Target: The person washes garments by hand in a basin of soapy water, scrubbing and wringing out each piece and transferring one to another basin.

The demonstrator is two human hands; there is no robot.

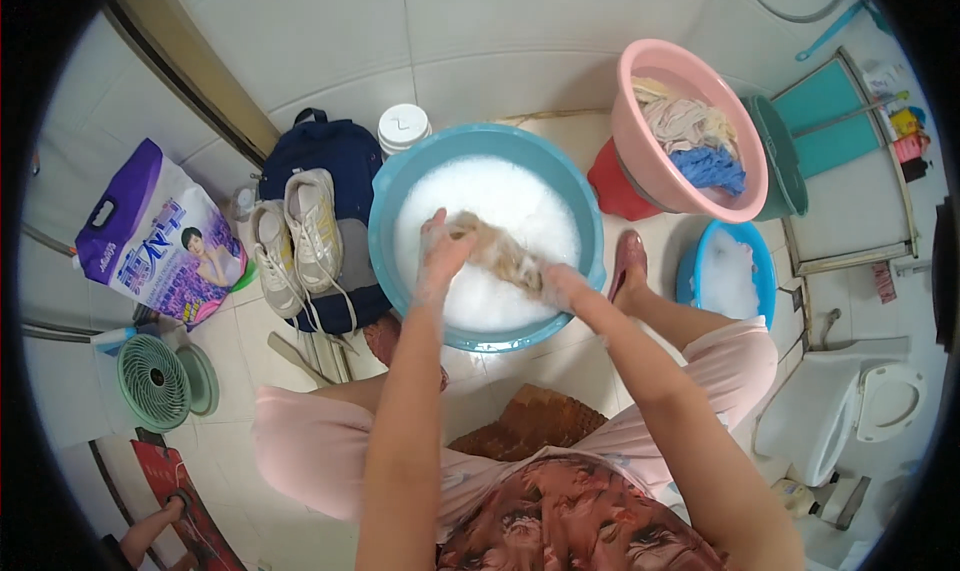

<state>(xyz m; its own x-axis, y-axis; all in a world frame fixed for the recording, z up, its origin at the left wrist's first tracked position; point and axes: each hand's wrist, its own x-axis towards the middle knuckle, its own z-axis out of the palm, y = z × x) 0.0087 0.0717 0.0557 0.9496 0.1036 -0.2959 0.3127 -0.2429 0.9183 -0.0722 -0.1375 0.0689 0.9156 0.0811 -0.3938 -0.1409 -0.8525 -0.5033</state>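
A wet tan item (499, 252), fuzzy-looking and either cloth or plush, is stretched over white suds (487, 185) in a large blue-green plastic basin (480, 137). My left hand (444, 254) holds its upper-left end, with foam on the fingers and wrist. At the lower-right end, my right hand (564, 286) grips the item close to the basin's near rim. Foam hides some of the fingertips and part of the item. The basin stands on the tiled floor between my feet.
On the left, white sneakers (313, 230) lie on a navy backpack (349, 173), beside a purple detergent bag (169, 233) and a green fan (154, 383). A pink basin of clothes (622, 113) is tilted at right, above a blue sudsy basin (765, 278). Another person's arm (150, 526) shows lower left.
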